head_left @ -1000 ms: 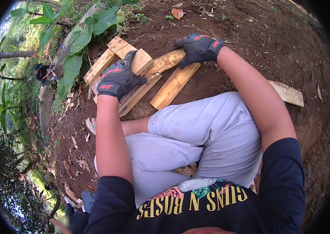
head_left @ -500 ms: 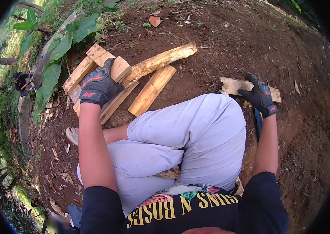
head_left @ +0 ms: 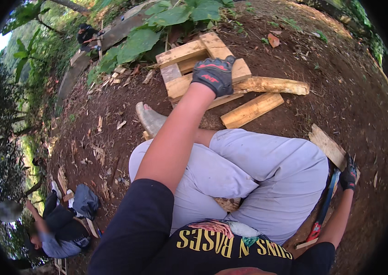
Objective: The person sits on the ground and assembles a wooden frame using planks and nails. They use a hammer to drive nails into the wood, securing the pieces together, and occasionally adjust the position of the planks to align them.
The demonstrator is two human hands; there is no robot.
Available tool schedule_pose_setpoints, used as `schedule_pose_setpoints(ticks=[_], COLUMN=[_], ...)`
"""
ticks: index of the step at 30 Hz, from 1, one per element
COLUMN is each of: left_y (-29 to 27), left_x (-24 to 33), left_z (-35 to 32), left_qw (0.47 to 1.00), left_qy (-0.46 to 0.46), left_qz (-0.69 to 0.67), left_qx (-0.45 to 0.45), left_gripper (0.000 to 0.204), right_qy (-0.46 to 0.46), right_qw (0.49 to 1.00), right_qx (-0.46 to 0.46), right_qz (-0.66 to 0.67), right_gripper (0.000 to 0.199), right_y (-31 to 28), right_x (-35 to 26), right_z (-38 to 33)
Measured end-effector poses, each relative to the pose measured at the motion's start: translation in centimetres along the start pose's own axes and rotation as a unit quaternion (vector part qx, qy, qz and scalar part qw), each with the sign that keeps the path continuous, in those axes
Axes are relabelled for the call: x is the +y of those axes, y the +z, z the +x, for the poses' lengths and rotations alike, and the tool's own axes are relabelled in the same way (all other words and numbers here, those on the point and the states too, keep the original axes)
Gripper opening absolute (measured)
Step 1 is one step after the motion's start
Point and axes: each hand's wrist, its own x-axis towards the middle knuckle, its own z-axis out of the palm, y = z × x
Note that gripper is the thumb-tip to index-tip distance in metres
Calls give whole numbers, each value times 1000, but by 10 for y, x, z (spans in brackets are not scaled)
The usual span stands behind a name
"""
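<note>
Left hand (head_left: 215, 73), grip flat, should steady the wooden frame (head_left: 189, 64) upper centre; right hand (head_left: 349, 174) grasps the blue-handled tool (head_left: 324, 206).

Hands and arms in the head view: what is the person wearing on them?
Both the left hand and the right hand wear dark grey-black work gloves with red markings. The forearms are bare; short dark navy sleeves cover the upper arms.

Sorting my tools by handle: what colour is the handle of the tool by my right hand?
Blue handle with a red end, in the head view.
</note>
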Motion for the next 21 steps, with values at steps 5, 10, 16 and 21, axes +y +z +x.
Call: schedule_pose_setpoints(ticks=[5,10,16,21], left_y=[15,14,16,17], left_x=[-11,-8,-4,-7], left_z=[-1,-3,0,1], left_qw=[999,999,999,999], left_qy=[-6,-19,-23,-24], left_qz=[-13,-13,-9,-4], left_qx=[38,29,48,46], left_gripper=[87,85,79,74], right_qy=[20,13,-3,45], right_qw=[999,997,995,999], right_qx=[-30,-55,-47,9], right_qz=[-26,-46,-87,-8], right_gripper=[81,98,112,109], right_y=[5,-33,-38,-60], right_x=[12,-33,-37,-59], right_z=[23,18,12,11])
